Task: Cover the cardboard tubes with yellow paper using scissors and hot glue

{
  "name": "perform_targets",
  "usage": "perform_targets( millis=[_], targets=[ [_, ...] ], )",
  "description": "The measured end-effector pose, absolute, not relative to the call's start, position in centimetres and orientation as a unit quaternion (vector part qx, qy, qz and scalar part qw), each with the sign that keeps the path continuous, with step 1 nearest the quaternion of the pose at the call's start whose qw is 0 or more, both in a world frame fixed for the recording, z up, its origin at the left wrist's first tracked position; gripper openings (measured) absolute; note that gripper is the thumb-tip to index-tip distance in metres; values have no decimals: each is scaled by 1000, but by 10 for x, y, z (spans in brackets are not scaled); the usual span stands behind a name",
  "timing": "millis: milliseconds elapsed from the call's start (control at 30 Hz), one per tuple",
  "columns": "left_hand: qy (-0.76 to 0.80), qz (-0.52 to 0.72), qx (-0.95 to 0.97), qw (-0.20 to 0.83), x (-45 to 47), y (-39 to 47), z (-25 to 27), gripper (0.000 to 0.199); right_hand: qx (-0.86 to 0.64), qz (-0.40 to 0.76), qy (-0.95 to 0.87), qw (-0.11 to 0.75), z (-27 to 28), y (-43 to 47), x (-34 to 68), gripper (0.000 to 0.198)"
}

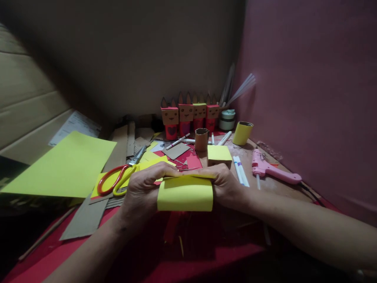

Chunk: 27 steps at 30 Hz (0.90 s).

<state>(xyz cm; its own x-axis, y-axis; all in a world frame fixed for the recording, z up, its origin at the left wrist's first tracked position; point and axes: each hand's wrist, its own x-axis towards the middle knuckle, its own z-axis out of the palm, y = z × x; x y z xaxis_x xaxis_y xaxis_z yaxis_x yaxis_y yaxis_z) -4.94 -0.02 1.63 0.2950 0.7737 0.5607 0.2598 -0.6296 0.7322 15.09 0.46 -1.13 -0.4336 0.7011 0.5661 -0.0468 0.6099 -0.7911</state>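
A piece of yellow paper, bent over along its upper edge, is held up between my two hands. My left hand grips its left end, thumb along the top. At the opposite end my right hand is closed on it, thumb also on the upper edge. Fingers behind the paper are hidden, and I cannot tell whether anything lies inside the fold. Just beyond the right hand stands a small cardboard box with a yellow top. Scissors with red and yellow handles lie beside my left hand.
Several cardboard figures with pointed ears stand at the back. A cardboard tube and a yellow-wrapped tube stand nearer. Right are white markers and a pink glue gun. A large yellow sheet lies left.
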Motion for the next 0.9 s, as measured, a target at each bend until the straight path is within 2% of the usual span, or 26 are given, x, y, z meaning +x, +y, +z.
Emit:
perform_targets(
  millis=[233, 433, 533, 733, 900],
  targets=[
    [360, 481, 740, 302, -43, -3, 21, 11, -230, 410, -732, 493, -10, 2, 153, 35],
    [399, 467, 711, 342, -44, -5, 22, 4, -224, 375, -750, 496, -8, 1, 154, 28],
    [403, 479, 705, 334, -45, -5, 21, 4, -220, 368, -756, 494, -9, 3, 153, 31],
    [379, 477, 726, 319, -46, -3, 17, 6, -210, 282, -790, 502, -5, 4, 154, 30],
    [355, 475, 749, 295, -47, -6, 15, 8, -194, 302, -779, 514, -4, 3, 153, 28]
  ],
)
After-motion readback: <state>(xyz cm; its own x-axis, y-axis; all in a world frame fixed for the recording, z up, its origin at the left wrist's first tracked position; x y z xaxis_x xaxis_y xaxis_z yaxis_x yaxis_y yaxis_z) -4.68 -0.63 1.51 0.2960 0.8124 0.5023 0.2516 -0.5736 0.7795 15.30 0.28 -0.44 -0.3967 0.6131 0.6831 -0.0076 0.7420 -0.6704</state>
